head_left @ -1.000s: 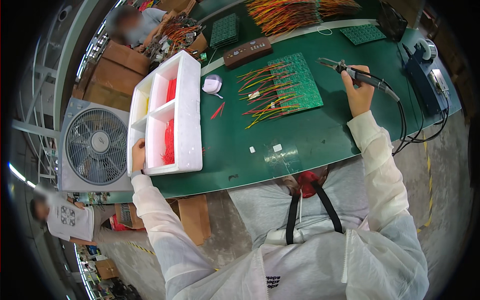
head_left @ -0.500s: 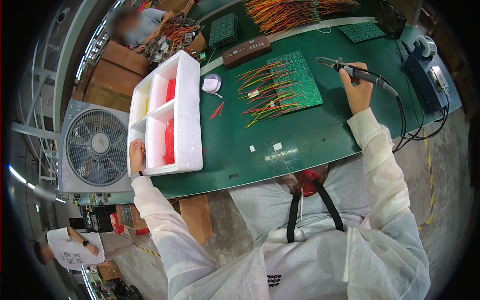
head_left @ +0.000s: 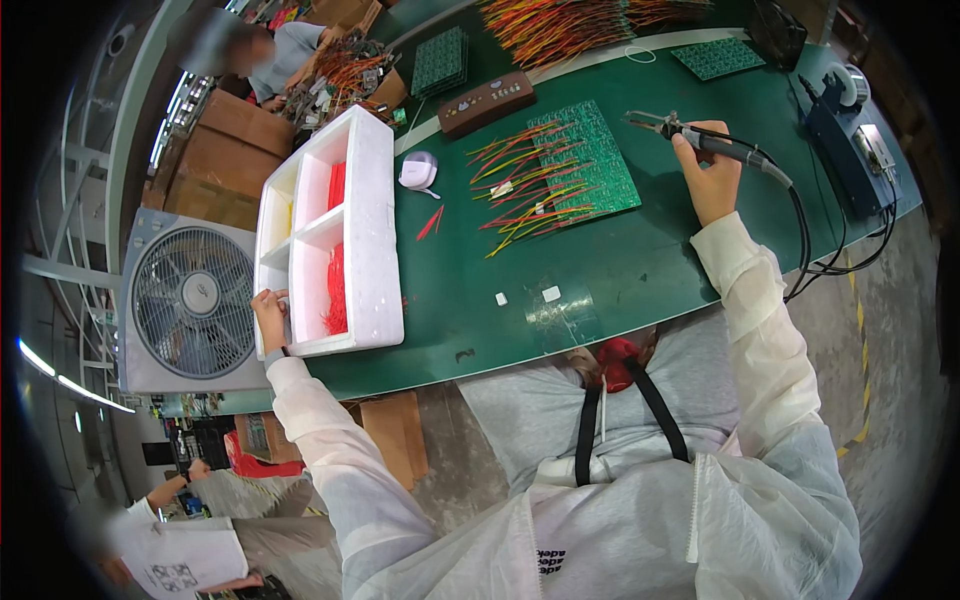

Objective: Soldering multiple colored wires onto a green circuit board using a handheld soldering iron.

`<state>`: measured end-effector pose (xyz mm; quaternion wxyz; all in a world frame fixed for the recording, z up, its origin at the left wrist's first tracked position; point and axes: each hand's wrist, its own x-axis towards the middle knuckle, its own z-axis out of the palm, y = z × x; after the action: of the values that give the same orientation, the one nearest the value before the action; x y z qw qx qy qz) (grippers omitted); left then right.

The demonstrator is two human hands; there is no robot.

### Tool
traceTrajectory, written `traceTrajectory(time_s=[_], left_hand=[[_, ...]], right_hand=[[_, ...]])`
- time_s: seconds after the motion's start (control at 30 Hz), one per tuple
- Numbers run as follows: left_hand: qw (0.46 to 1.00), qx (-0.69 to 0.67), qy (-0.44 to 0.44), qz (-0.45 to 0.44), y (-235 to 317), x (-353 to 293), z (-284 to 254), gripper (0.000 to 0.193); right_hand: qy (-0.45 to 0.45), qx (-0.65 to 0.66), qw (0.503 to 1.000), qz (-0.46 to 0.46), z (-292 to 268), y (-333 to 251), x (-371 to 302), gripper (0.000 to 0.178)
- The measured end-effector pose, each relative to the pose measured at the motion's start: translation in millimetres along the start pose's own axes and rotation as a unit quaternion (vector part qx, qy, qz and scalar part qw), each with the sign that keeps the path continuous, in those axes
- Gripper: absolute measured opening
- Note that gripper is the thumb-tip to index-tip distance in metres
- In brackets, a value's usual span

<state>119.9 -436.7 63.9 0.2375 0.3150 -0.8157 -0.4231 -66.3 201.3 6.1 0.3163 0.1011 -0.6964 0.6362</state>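
Observation:
My right hand (head_left: 712, 185) grips a soldering iron (head_left: 715, 143) with a wire-feed attachment, its tip pointing left above the table. Left of that tip lies a green circuit board (head_left: 598, 165), with red and yellow wires (head_left: 525, 190) fanning out from its left side. My left hand (head_left: 270, 318) is at the near left compartment of a white foam box (head_left: 377, 240). Its fingers are bent together; whatever they pinch, if anything, is too small to make out. Red wires (head_left: 337, 290) fill part of the compartment beside it, and yellow wires lie in a far one.
A blue soldering unit (head_left: 850, 140) with cables stands at the right. A brown case (head_left: 487, 105), a lilac earbud case (head_left: 418, 172) and stacked boards (head_left: 440, 62) lie farther back. Two small white pieces (head_left: 551, 293) sit near the front edge. A box fan (head_left: 195, 295) stands left; co-workers are beyond.
My left hand has moved slightly up at the box's left edge, its fingers now higher. My right hand still holds the soldering iron in about the same place. The co-worker at lower left has shifted.

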Motion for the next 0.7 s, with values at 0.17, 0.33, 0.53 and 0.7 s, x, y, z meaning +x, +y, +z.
traceTrajectory(time_s=[0.17, 0.33, 0.53, 0.7], left_hand=[[0.937, 0.113, 0.104, 0.315, 37, -23, 2, 0.014], [0.91, 0.089, 0.085, 0.396, 192, -115, 85, 0.008], [0.825, 0.025, -0.118, 0.553, 231, -213, 271, 0.011], [0.899, -0.072, -0.156, 0.404, 212, -221, 351, 0.007]], right_hand=[[0.005, 0.001, 1.0, 0.007, 0, 0, -1, 0.017], [-0.004, -0.037, 0.999, 0.006, -1, 4, 0, 0.018], [-0.008, -0.038, 0.999, 0.009, 0, 3, 2, 0.018], [0.006, -0.036, 0.999, 0.021, 5, 9, -1, 0.017]])
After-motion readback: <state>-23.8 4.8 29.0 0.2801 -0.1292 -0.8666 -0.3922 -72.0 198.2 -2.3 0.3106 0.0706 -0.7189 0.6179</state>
